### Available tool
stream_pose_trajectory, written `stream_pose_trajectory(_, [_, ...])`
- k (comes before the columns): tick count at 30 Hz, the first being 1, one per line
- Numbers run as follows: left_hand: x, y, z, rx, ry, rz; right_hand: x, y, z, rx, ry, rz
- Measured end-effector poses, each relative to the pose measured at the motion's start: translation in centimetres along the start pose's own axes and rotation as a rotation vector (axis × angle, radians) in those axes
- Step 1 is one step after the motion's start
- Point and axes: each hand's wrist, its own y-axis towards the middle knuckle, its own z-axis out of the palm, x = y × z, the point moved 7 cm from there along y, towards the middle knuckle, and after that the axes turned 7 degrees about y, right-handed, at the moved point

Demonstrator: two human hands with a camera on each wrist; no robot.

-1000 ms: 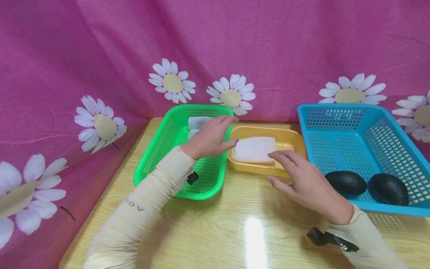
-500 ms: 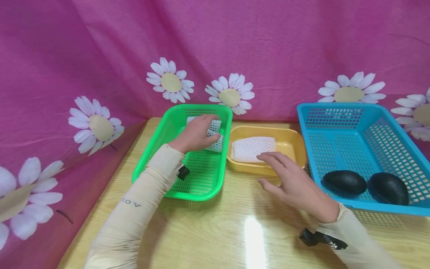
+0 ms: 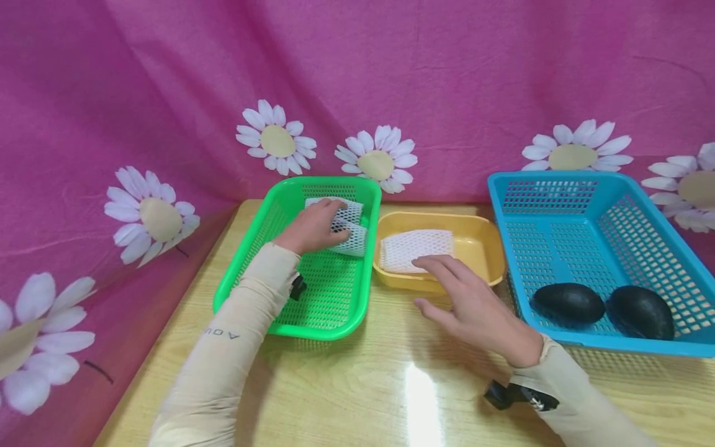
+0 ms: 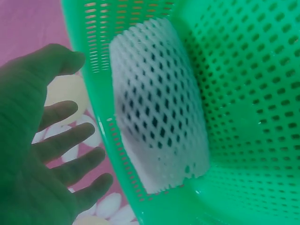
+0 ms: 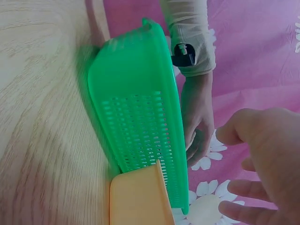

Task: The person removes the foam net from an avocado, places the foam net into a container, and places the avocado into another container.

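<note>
My left hand [image 3: 313, 228] hovers over the green basket [image 3: 329, 333], fingers apart and loosely bent, nothing in them. Below it lie two white foam net sleeves [image 3: 354, 241], partly hidden by the hand. In the left wrist view something dark shows through the mesh of one foam net sleeve [image 4: 159, 103]. My right hand [image 3: 475, 307] hangs with relaxed fingers above the near edge of the yellow tray [image 3: 475, 251], holding nothing. A flat white foam net sleeve [image 3: 404, 245] lies in that tray, and my right fingertips overlap its near edge in the head view.
On the right stands a blue basket [image 3: 558, 248] with two black oval fruit-like things [image 3: 568, 304] near its front. All three containers sit on a wooden table [image 3: 335, 391] before a pink flowered cloth [image 3: 447, 74].
My left hand has moved left from the green basket's right rim to over the sleeves, uncovering more of them. My right hand has shifted slightly left, away from the blue basket.
</note>
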Motion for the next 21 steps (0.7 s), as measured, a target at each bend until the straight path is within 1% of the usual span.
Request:
stream_pose_trajectory(3, [0.0,0.4,0.7,0.021,0.025,-0.001,-0.1,0.1,0.3,0.013,0.011,0.015])
stream_pose_trajectory(11, [-0.1,1.3,1.7,0.038,0.047,0.003,-0.3,0.5,0.7,0.041,0.037,0.054])
stream_pose_trajectory(16, [0.1,2.0,2.5,0.052,0.067,-0.003,-0.3,0.7,1.1,0.061,0.057,0.092])
stream_pose_trajectory(21, [0.1,2.3,3.0,0.061,0.078,-0.009,-0.4,1.2,1.7,0.081,0.075,0.128])
